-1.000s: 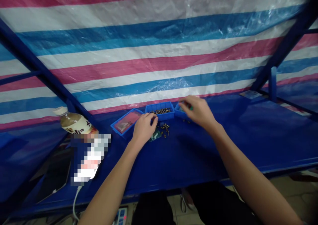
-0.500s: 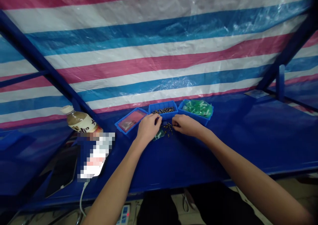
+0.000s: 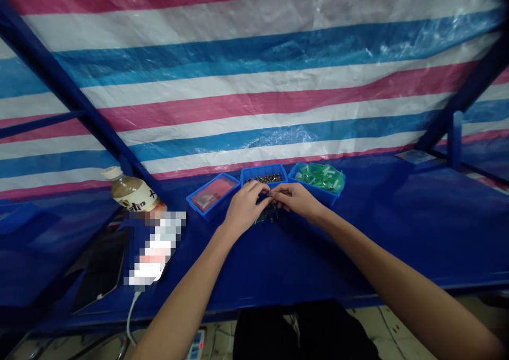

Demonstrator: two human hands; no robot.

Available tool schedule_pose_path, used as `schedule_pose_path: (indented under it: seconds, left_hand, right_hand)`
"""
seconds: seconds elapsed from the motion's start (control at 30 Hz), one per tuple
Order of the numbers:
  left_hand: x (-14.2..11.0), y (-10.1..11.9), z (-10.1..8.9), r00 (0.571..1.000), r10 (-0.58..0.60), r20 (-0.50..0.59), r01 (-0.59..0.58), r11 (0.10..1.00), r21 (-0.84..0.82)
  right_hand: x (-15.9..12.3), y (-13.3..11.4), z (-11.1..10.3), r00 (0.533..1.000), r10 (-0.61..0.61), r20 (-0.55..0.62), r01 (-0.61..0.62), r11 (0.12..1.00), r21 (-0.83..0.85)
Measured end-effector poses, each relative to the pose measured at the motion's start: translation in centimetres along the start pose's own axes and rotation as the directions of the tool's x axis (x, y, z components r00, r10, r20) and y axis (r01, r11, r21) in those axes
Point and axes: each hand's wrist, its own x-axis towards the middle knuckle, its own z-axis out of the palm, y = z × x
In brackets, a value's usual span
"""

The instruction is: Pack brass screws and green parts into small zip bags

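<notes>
My left hand (image 3: 245,207) and my right hand (image 3: 296,199) meet fingertip to fingertip over a small heap of metal parts (image 3: 272,214) on the blue table (image 3: 358,243). Both hands pinch something small that I cannot make out. Just behind them stand three blue trays: the left tray (image 3: 212,193) with a reddish bottom, the middle tray (image 3: 264,175) with small dark metal parts, the right tray (image 3: 319,177) full of green plastic pieces. A bit of green shows under my left hand.
A drink bottle (image 3: 133,196) lies at the left next to a blurred-out object (image 3: 153,251) with a white cable. A dark tablet (image 3: 99,275) lies further left. A striped tarp (image 3: 254,84) forms the back wall, with blue frame bars on both sides.
My right hand came back from the green tray to the heap and now meets my left hand, which lifted slightly. The view shifted a little.
</notes>
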Motion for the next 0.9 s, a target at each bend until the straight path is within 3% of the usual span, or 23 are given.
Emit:
schedule_pose_path:
  seconds: [0.3,0.43,0.63,0.73,0.9]
  left_hand:
    - [-0.1,-0.4,0.6,0.996,0.079,-0.039,-0.079,0.997,-0.003]
    - [-0.1,-0.7,0.5,0.992,0.122,0.02,-0.123,0.99,0.065]
    - [-0.1,-1.0,0.5,0.994,0.072,0.082,-0.08,0.991,0.11]
    - [-0.2,-1.0,0.6,0.996,0.043,0.079,-0.053,0.989,0.136]
    - [-0.1,-0.6,0.4,0.991,0.095,0.098,-0.113,0.973,0.202]
  right_hand:
    - [-0.4,-0.4,-0.4,0.994,-0.027,0.106,0.028,1.0,-0.011]
    - [-0.3,0.0,-0.2,0.991,-0.075,0.113,0.088,0.989,-0.115]
    - [0.0,0.5,-0.1,0.963,-0.267,0.027,0.255,0.881,-0.398]
    - [-0.1,0.4,-0.1,0.95,-0.309,0.037,0.296,0.86,-0.415]
    - [-0.1,0.7,0.2,0.93,-0.366,0.019,0.322,0.789,-0.523]
